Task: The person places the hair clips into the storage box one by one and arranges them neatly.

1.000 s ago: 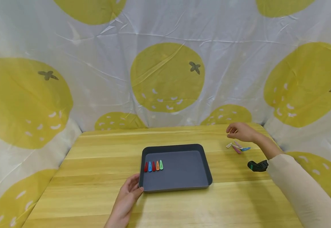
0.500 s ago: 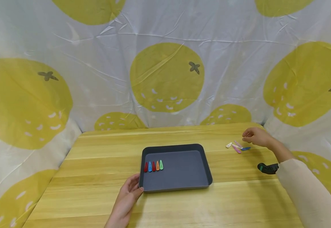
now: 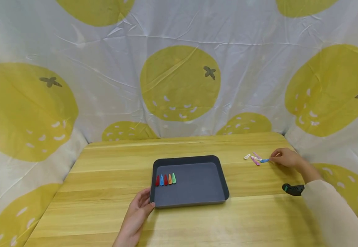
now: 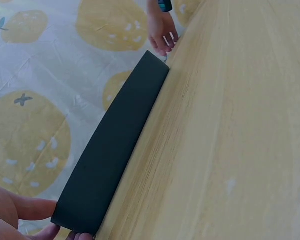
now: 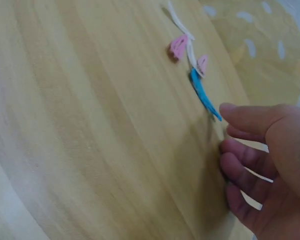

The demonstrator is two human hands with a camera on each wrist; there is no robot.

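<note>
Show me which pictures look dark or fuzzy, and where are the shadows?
Head view: bright, with a soft shadow on the table beside the sleeve; left wrist view: dimmer, the tray nearly black; right wrist view: a bit fuzzy, the blue clip lacks fine detail, and a shadow lies beside the right hand.

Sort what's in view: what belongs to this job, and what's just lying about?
Likely part of the job:
gray tray, held by the left hand
five clips lined up inside it
loose clips near the right hand

Probably just surroundings:
wooden table
fruit-print cloth
black wrist gear
</note>
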